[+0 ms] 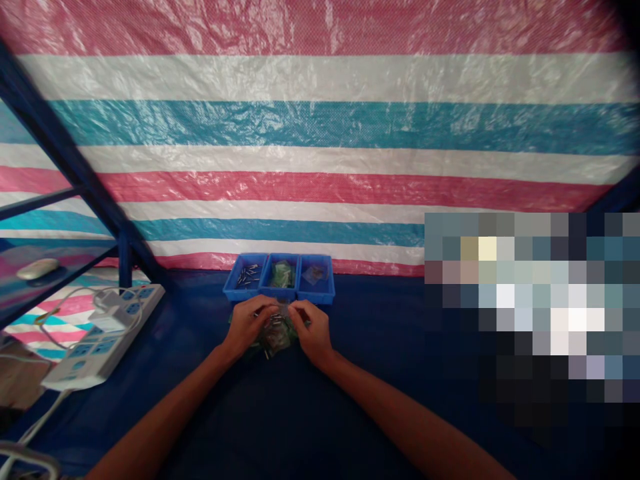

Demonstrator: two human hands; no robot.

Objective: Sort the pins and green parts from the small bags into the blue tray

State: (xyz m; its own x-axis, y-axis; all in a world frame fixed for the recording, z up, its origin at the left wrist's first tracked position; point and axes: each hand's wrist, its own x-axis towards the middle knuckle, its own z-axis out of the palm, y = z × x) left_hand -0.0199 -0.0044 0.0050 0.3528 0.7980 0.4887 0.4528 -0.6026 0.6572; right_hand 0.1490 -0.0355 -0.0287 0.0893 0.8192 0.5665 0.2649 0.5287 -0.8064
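My left hand [250, 325] and my right hand [314, 331] are close together, just in front of the blue trays. Thumbs and fingers of both are pinched on a small clear plastic bag [283, 309], near its top edge. Beneath them lies a pile of small clear bags with green edges [277, 340], with thin metal pieces showing among them. Behind the hands stand three joined blue bins. The left bin [241, 293] has several small metal pins in it, the middle bin [279, 292] green-tinted plastic bags, the right bin [317, 298] a small clear bag.
On the left, a white power strip [103, 353] with a plugged-in adapter [110, 319] and cables lies on the dark blue tabletop [260, 420]. A white computer mouse [38, 269] sits beyond the blue metal frame [100, 207]. Striped sheeting [310, 127] hangs behind; the right side is pixelated.
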